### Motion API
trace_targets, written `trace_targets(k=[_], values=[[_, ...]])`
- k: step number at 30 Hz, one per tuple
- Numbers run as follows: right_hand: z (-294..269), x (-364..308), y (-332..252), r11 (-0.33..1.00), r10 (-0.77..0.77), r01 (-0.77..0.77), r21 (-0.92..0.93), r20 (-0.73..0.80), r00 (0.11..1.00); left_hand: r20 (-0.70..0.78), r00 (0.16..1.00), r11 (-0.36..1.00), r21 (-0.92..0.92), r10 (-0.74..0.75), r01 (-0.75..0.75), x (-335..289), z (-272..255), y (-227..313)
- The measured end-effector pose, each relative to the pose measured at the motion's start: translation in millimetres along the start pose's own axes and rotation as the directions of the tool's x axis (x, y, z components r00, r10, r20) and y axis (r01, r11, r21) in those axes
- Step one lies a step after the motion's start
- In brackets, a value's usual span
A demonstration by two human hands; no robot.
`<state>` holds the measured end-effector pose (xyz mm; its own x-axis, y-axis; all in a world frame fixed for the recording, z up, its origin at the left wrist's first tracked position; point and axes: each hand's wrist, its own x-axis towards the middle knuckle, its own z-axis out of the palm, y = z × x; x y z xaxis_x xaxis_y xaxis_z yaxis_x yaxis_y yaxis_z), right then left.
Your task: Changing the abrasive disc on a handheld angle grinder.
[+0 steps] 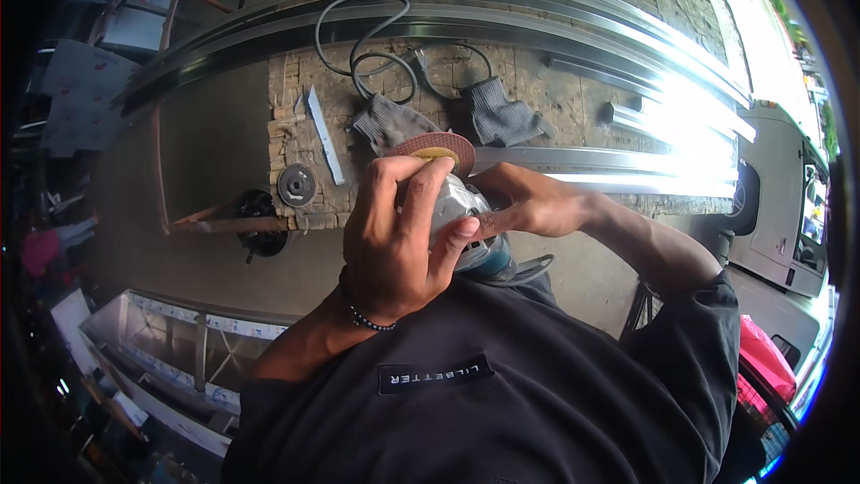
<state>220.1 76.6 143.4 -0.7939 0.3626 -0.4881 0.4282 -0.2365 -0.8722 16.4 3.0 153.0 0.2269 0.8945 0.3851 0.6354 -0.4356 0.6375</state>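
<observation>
I hold an angle grinder with a silver head and a blue-green body close in front of my chest. A thin red-brown cutting disc with a yellow centre is on its head. My left hand is closed at the disc, fingertips at its centre and thumb over the grinder head; what lies under those fingertips is hidden. Wrapped round the side of the grinder is my right hand, its thumb against the head. Part of the power cord loops below the grinder body.
On the worn wooden bench lie two grey knitted pieces, one a ribbed cloth, a coiled cable, a metal strip and a round black disc. Long metal profiles cross it. A metal frame stands at lower left.
</observation>
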Motion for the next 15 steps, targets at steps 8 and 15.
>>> trace_targets(k=[8,15], values=[[15.1,-3.4,-7.0,0.999,0.001,-0.008,-0.053,-0.116,0.993,0.002,0.998,0.996,-0.07,-0.06,0.06,-4.9,0.4,-2.1],[27.2,-20.4,-4.2,0.999,-0.031,0.034,0.003,-0.349,0.937,-0.212,0.919,0.842,-0.506,-0.333,0.188,-50.5,8.7,-15.4]])
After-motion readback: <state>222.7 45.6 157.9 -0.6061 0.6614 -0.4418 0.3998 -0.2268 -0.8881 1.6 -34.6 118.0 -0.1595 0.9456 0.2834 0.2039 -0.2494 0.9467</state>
